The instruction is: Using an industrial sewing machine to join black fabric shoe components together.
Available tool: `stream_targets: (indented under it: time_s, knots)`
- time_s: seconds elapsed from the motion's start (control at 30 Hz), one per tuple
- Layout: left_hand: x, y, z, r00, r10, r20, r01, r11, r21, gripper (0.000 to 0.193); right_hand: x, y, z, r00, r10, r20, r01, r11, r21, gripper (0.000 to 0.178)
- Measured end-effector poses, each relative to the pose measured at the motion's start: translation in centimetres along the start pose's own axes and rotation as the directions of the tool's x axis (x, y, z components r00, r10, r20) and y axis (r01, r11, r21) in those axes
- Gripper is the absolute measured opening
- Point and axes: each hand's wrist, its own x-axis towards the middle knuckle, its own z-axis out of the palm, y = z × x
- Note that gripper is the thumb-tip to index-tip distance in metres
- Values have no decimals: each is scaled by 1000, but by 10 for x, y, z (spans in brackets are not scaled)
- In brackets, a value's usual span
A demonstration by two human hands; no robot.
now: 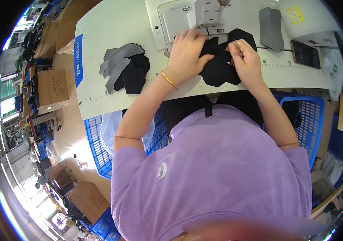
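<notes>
Black fabric pieces (221, 72) lie in front of the sewing machine (207, 16), close to the table's near edge. My left hand (185, 54) rests flat at their left side, fingers toward the machine and thumb stretched over the cloth. Closed in a pinch, my right hand (246, 64) holds a slim dark tool (238, 48) over the right part of the fabric; its exact kind is too small to tell. Left of my left arm sits a loose pile of grey pieces (117, 60) and black pieces (135, 74).
A grey stack of cut pieces (271, 30) lies at the table's right, near a dark phone (305, 54). Below the near edge stand a blue basket (99, 156) at left and another blue basket (314, 120) at right. Cardboard boxes (53, 88) stand farther left.
</notes>
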Motion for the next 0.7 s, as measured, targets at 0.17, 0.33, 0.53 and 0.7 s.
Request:
stream_targets:
  time_s: [0.17,0.33,0.53,0.7]
  knots:
    - [-7,-11,4,989,-60,-137,60,998,-5,24,-4,-4,5,979,-191,75,204,940,-272,14]
    - [2,-19,-31,853,-302,-426,240,951,-193,12,-5,-13,7,945,-300,132,328,845,-423,16]
    - [14,11,-87,810,-584,-53,340,541,-769,13,2,-32,-1,917,-398,-31,368,873,-320,23]
    - [12,32,-75,859,-459,225,448,463,-765,18,26,-79,-4,988,-149,-50,156,974,165,16]
